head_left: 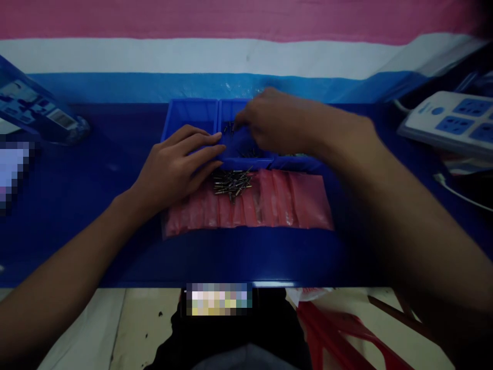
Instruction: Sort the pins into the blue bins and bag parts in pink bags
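Observation:
My left hand [179,164] lies with fingers stretched and apart, its fingertips at the near left side of the middle blue bin [243,163]. My right hand [275,123] reaches into that bin from the right, fingers pinched together. Several thin dark metal pins [229,128] show right at its fingertips; what the pinch holds is hidden. More pins [249,152] lie at the near end of the bin. In front, a loose heap of metal pins [233,183] rests on a row of overlapping pink plastic bags [308,198].
A left blue bin [194,114] adjoins the middle one; a right bin [296,163] is partly hidden under my right arm. A blue bottle-like package [50,110] lies far left. On the right are a white power strip [442,115] and a cable [462,192].

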Motion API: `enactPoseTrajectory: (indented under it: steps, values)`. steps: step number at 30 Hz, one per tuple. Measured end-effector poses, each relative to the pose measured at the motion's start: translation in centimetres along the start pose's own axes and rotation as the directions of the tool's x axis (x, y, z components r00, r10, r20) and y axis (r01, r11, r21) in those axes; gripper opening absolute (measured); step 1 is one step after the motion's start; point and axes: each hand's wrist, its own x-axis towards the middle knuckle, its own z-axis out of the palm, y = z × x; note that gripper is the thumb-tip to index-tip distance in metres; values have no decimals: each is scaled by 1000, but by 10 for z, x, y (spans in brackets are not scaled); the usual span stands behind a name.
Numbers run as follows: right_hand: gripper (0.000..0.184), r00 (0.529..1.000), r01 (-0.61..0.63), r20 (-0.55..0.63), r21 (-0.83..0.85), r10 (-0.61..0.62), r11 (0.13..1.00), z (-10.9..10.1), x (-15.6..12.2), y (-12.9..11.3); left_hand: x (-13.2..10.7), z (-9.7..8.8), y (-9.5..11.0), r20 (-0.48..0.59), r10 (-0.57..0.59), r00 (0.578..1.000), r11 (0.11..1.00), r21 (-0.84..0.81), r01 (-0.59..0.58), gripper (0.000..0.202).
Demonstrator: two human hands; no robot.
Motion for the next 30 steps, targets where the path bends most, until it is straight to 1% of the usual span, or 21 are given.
enactPoseTrajectory:
  steps: [2, 4, 8, 11, 15, 18, 21, 23, 25, 27, 28, 30]
  values:
    - [33, 999, 12, 44, -103, -7, 995, 12, 6, -1, 0, 0, 0, -17, 13, 1000, 1000, 19, -12, 27]
    - [33, 998, 30, 58, -167, -20, 985, 18, 9, -2, 0, 0, 0, -16, 8, 1000, 999, 32, -8, 25]
    - [35, 998, 46, 51, -209, -36, 977, 20, 9, -6, 0, 0, 1, -17, -10, 1000, 1000, 27, 11, 24]
    - [39, 994, 82, 84, -178, -68, 981, 18, 9, -8, 0, -1, 2, 1, -33, 999, 999, 35, 33, 24]
    - [36, 987, 133, 109, -122, -120, 984, 21, 10, -10, -1, -2, 2, 26, -42, 999, 998, 55, 40, 27]
    - [34, 986, 138, 107, -65, -131, 988, 21, 10, -12, -1, -1, 2, 16, -35, 999, 998, 60, 34, 27]
    - [36, 981, 151, 129, -13, -148, 989, 15, 7, -14, -2, 0, 2, 0, -39, 999, 997, 61, 39, 26]
    - [38, 985, 138, 114, -48, -132, 989, 9, 5, -16, -1, 1, 2, 2, -45, 999, 998, 48, 45, 26]
    - [41, 997, 61, 50, -135, -54, 989, 7, 4, -17, -1, 1, 2, 9, -54, 998, 998, 31, 54, 25]
    - [44, 1000, -16, -10, -228, 14, 974, 10, 5, -17, -1, 0, 3, 21, -59, 998, 998, 25, 58, 25]
    - [45, 999, -30, -20, -264, 26, 964, 13, 6, -16, -1, 0, 2, 26, -55, 998, 998, 29, 55, 25]
    - [46, 1000, -14, -1, -302, 14, 953, 18, 8, -15, -1, -1, 2, 28, -41, 999, 998, 43, 40, 26]
